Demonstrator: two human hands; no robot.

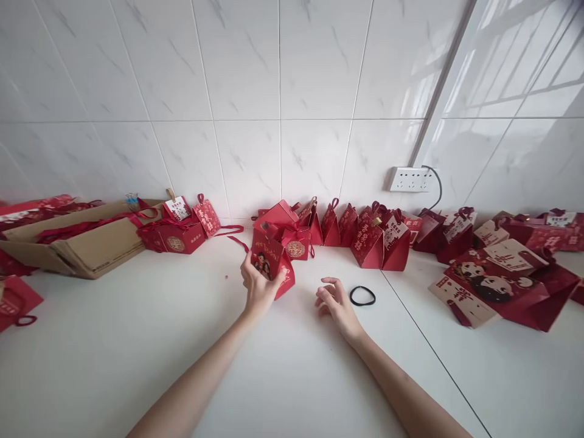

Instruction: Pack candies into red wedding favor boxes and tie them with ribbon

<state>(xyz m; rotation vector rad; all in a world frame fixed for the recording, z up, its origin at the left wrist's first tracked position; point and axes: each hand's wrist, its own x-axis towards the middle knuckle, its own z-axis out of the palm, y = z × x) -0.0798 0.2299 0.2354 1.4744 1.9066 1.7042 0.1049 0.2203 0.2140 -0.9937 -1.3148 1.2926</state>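
My left hand (259, 287) is closed around a small red gift box (268, 252) printed with cartoon figures, the thumb on its right side and the fingers at its left. The box is tilted, and part of it is hidden by the hand. Just behind it stands another red gift box (296, 248) with a gold round emblem and a ribbon. My right hand (338, 306) rests over the white table, holding nothing, with its fingers loosely bent and apart. Close to its right lies a black elastic band (362, 305).
Folded red boxes with ribbon loops (331, 225) line the tiled wall. A cardboard box (93, 261) holding red ribbons stands at left beside a hexagonal red box (176, 238). Larger red boxes (497, 283) lie at right. A power strip (410, 179) is on the wall.
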